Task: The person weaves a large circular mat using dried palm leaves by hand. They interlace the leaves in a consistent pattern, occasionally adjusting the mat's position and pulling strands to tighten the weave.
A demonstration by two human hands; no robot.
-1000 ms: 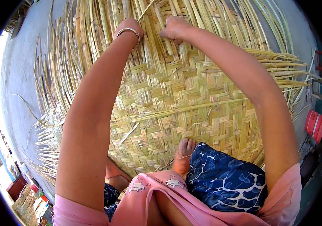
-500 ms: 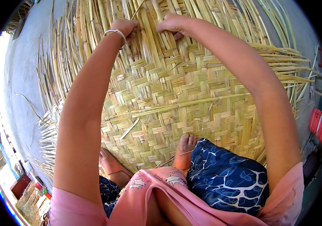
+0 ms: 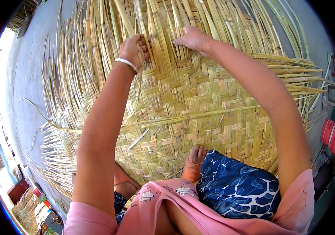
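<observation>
A partly woven mat (image 3: 183, 94) of flat yellow-green cane or reed strips lies before me. Its lower part is tightly plaited, and long loose strips fan out from the far edge. Left of centre, my left hand (image 3: 133, 51) is closed round a pale strip (image 3: 139, 92), whose slack length hangs down over the weave from the fingers. To its right, my right hand (image 3: 194, 40) is bent over the upright strips (image 3: 159, 39) where the plaiting ends, thumb and fingers pinching among them. Exactly which strip it grips is partly hidden.
My bare foot (image 3: 195, 156) rests on the mat's near part. Strip ends (image 3: 304, 70) stick out to the right and left over the grey floor (image 3: 30, 86). A red round container (image 3: 330, 135) stands at the right edge. Dry straw (image 3: 24, 207) lies at lower left.
Both hands have come nearer to me, the right also slightly rightward. A loose strip now trails down from my left hand across the woven part.
</observation>
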